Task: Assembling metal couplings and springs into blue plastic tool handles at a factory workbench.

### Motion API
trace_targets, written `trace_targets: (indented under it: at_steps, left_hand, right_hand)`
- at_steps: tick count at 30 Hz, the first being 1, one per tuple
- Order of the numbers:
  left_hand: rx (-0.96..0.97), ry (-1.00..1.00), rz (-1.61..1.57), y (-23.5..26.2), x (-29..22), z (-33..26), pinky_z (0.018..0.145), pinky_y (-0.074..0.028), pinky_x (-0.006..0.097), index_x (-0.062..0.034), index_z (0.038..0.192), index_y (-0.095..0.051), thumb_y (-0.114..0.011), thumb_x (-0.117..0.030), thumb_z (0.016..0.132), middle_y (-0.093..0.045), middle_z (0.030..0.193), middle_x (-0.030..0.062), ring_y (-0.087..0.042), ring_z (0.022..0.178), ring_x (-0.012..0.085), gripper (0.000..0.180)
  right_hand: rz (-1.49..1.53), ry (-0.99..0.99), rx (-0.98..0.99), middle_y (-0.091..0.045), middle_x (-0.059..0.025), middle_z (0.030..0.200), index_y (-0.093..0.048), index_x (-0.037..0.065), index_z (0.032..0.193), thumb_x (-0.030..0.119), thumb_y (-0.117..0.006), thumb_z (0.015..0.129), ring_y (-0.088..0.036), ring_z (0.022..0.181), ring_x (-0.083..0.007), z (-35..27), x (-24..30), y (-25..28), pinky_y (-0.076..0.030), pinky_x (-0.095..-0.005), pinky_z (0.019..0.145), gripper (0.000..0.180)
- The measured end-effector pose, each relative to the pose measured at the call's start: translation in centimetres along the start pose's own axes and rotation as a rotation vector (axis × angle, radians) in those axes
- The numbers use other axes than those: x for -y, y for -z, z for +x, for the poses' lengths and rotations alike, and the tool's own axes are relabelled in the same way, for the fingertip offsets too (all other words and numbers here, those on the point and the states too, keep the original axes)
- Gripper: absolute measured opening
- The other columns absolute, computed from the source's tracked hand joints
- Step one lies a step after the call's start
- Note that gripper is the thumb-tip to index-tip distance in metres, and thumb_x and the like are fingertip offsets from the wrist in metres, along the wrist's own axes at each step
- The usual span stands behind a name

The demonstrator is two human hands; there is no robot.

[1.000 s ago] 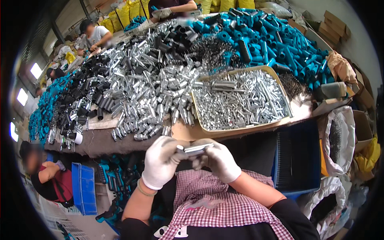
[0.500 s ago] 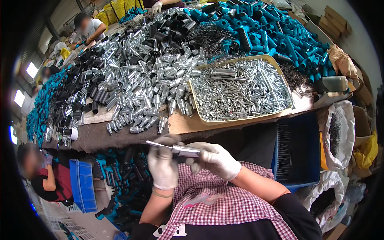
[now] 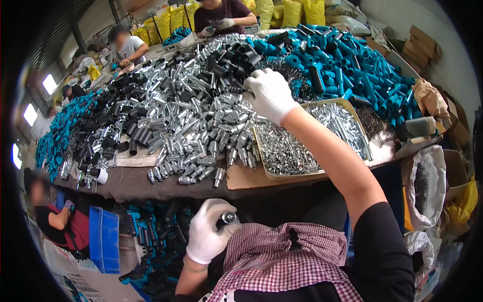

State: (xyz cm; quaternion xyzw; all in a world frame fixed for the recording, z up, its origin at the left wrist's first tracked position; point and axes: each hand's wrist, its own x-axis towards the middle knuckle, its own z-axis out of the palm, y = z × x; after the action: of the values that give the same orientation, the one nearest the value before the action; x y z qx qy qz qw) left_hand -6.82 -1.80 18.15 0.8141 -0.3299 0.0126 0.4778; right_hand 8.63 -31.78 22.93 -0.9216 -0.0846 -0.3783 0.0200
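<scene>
My left hand (image 3: 208,231), in a white glove, is closed around a shiny metal cylindrical part (image 3: 229,217) in front of my apron. One round end of the part faces up; the glove covers much of the rest. My right hand (image 3: 271,94), also gloved, is stretched far over the table, its fingers curled at the heap beside the black sleeves (image 3: 239,60) and dark coil springs (image 3: 300,86). Whatever the right fingertips hold is hidden. Silver metal fittings (image 3: 221,132) lie piled to the left of that hand.
Beneath my right forearm sits a shallow tray (image 3: 322,173) of small metal pins. Teal housings (image 3: 347,70) heap up at the back right. A blue crate (image 3: 104,240) stands at the lower left. Co-workers are across the table and at left; a white sack (image 3: 426,186) stands at right.
My right hand has let go of the metal part and swung up and away over the pile. My left hand keeps the part, now turned end-up, and the view has shifted.
</scene>
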Motion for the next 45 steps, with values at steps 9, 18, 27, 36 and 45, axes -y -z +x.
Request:
trace_targets:
  at_steps: [9, 18, 27, 36, 45]
  left_hand:
    - [-0.083, 0.057, -0.206, -1.0, 0.8, -0.8, 0.079, -0.051, 0.031, 0.0009, 0.102, -0.066, -0.079, -0.044, 0.083, -0.066, 0.097, 0.0114, -0.065, 0.086, 0.022, 0.05]
    - [-0.253, 0.156, -0.451, -2.0, 2.4, 0.0, 0.065, -0.051, 0.023, 0.0031, 0.11, -0.059, -0.076, -0.057, 0.082, -0.066, 0.096, 0.0064, -0.063, 0.076, 0.0101, 0.068]
    - [-0.324, 0.167, -0.623, -3.3, 0.8, 1.4, 0.063, -0.05, 0.024, 0.001, 0.117, -0.056, -0.071, -0.037, 0.093, -0.065, 0.099, 0.0089, -0.063, 0.078, 0.0128, 0.048]
    - [-0.615, 0.196, -0.742, -5.0, 6.7, 2.5, 0.069, -0.05, 0.027, 0.0, 0.142, -0.045, -0.054, -0.019, 0.104, -0.063, 0.108, 0.0085, -0.06, 0.085, 0.014, 0.044]
    - [-0.57, 0.173, -0.743, -6.0, 7.5, 1.5, 0.068, -0.052, 0.027, 0.0029, 0.141, -0.047, -0.059, -0.019, 0.102, -0.065, 0.112, 0.012, -0.063, 0.085, 0.0152, 0.046]
  right_hand:
    - [-0.395, 0.022, 0.167, -0.065, -0.0121, 0.112, -0.077, 0.011, 0.092, 0.045, -0.07, 0.081, -0.054, 0.114, -0.0315, 4.0, -2.0, -7.0, -0.04, -0.0501, 0.093, 0.037]
    - [0.163, -0.214, 0.077, -0.073, -0.0154, 0.095, -0.074, 0.009, 0.096, 0.044, -0.066, 0.082, -0.071, 0.092, -0.0327, 3.4, -3.5, 3.3, -0.055, -0.0438, 0.082, 0.038]
    - [0.443, -0.364, 0.021, -0.073, -0.0184, 0.096, -0.072, 0.003, 0.102, 0.038, -0.067, 0.086, -0.07, 0.093, -0.035, -2.8, -4.0, 5.4, -0.054, -0.0413, 0.083, 0.039]
    - [1.546, -1.036, 0.372, -0.064, -0.0058, 0.084, -0.061, -0.003, 0.113, 0.024, -0.06, 0.099, -0.053, 0.064, -0.0072, -24.4, 7.9, 8.9, -0.044, -0.0229, 0.058, 0.03]
    - [1.735, -1.28, 0.253, -0.065, -0.0079, 0.086, -0.061, -0.003, 0.113, 0.028, -0.055, 0.102, -0.062, 0.067, -0.0129, -28.8, 10.3, 4.5, -0.05, -0.0244, 0.06, 0.033]
